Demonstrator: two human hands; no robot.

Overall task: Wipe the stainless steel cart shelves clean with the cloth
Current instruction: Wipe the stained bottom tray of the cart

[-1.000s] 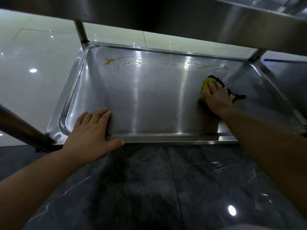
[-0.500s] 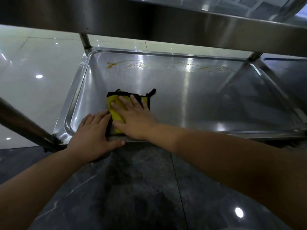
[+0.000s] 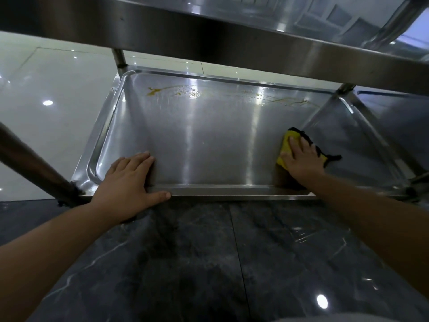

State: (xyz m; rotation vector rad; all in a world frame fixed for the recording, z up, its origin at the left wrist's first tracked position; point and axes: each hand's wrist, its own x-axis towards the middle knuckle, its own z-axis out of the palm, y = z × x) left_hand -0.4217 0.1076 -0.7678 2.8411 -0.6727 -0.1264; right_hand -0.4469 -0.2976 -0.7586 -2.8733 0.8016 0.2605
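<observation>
On lower shelf (image 3: 209,140), right end | cloth (image 3: 286,138) (yellow, black-edged) under right hand (image 3: 301,161), fingers (image 3: 293,145) flat | left hand (image 3: 126,182) flat

No readable text, label, brand, number or sign appears on any surface.

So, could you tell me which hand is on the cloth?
The right hand, pressing flat on the yellow cloth at the right end of the shelf; the left hand only rests on its near rim.

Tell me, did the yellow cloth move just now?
Yes. The cloth slid right along the shelf, away from the left hand, to the shelf's right end, under the right hand.
</observation>
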